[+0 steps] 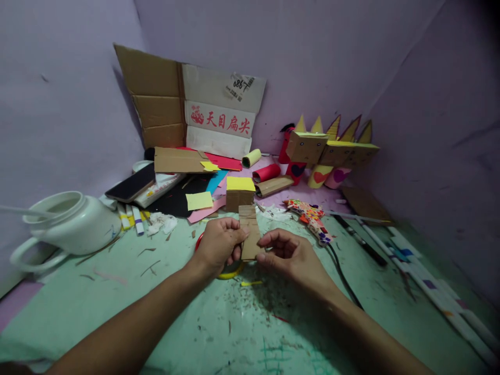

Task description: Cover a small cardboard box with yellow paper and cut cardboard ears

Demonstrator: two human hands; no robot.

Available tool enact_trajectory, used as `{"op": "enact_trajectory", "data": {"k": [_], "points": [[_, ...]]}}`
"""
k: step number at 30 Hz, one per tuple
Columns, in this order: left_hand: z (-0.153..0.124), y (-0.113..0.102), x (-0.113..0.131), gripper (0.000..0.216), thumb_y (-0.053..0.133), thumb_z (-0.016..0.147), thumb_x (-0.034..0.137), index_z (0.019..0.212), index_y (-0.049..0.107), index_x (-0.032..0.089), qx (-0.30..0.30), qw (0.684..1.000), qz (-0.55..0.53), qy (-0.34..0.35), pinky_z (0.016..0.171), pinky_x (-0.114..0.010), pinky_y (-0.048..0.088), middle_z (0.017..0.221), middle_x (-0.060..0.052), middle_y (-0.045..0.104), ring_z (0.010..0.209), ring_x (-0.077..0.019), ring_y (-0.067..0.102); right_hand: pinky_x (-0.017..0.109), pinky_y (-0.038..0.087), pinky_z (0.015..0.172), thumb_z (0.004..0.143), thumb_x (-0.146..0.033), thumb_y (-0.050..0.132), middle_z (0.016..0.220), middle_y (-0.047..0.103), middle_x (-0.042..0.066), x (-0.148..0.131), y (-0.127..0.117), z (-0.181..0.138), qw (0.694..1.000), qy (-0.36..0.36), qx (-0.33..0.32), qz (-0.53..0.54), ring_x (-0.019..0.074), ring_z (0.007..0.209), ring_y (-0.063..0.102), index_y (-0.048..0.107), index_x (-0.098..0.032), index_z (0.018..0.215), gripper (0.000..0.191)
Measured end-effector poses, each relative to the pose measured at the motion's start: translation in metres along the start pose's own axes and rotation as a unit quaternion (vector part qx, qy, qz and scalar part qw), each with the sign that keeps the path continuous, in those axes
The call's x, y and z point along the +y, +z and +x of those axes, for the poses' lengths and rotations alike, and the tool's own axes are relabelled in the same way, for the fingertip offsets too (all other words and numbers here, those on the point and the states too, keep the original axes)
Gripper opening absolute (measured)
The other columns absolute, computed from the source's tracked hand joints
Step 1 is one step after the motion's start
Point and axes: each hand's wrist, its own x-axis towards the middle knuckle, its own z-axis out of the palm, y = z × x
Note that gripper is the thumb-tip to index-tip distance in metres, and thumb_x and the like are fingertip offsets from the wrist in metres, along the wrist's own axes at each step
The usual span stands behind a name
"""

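A small rectangular strip of brown cardboard is held upright above the table, with crease lines across it. My left hand pinches its left side between thumb and curled fingers. At the strip's lower right edge, my right hand has thumb and index finger closed on it. Just behind the strip stands a small cardboard box with a yellow top. Under my left hand lies a round thing with a yellow rim, mostly hidden; a red curved edge shows beside that hand.
A floral-patterned glue gun with a black cord lies right of my hands, near a black-handled cutter. Cardboard figures, paper tubes and a large folded carton stand behind. A white teapot and a phone are left.
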Motion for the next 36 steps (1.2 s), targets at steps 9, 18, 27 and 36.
{"op": "enact_trajectory", "data": {"k": [9, 18, 27, 36], "points": [[-0.0021, -0.0004, -0.0036, 0.019, 0.055, 0.077, 0.025, 0.061, 0.045, 0.019, -0.049, 0.999, 0.003, -0.003, 0.023, -0.011, 0.021, 0.028, 0.007, 0.046, 0.02, -0.005, 0.034, 0.024, 0.038, 0.046, 0.049, -0.019, 0.077, 0.051, 0.061, 0.0, -0.0039, 0.0004, -0.0009, 0.999, 0.034, 0.009, -0.017, 0.0106, 0.046, 0.052, 0.063, -0.016, 0.067, 0.023], [-0.0055, 0.0032, 0.0, 0.013, 0.05, 0.083, 0.03, 0.075, 0.046, 0.02, -0.069, 0.997, 0.036, -0.008, 0.022, -0.011, 0.024, 0.029, 0.009, 0.046, 0.02, -0.0061, 0.036, 0.021, 0.041, 0.048, 0.044, -0.017, 0.08, 0.053, 0.062, -0.002, 0.0013, -0.0042, 0.003, 0.996, 0.06, 0.027, 0.054, 0.008, 0.046, 0.054, 0.066, -0.014, 0.066, 0.026], [-0.0055, 0.004, -0.0027, 0.014, 0.053, 0.081, 0.032, 0.076, 0.048, 0.019, -0.063, 0.998, 0.016, 0.009, 0.023, -0.012, 0.028, 0.035, 0.008, 0.049, 0.024, -0.0072, 0.042, 0.025, 0.044, 0.05, 0.043, -0.016, 0.081, 0.056, 0.064, 0.0, 0.0002, -0.0032, 0.0021, 0.995, 0.058, 0.03, 0.07, 0.0102, 0.049, 0.056, 0.067, -0.016, 0.064, 0.026], [-0.0056, 0.0051, -0.0017, 0.013, 0.052, 0.082, 0.032, 0.078, 0.048, 0.019, -0.057, 0.998, 0.013, 0.004, 0.024, -0.012, 0.026, 0.035, 0.007, 0.049, 0.024, -0.0069, 0.042, 0.025, 0.042, 0.047, 0.042, -0.012, 0.079, 0.052, 0.06, -0.001, 0.0026, -0.0038, 0.0032, 0.999, 0.026, 0.018, 0.037, 0.0102, 0.047, 0.053, 0.065, -0.017, 0.067, 0.029]]}}
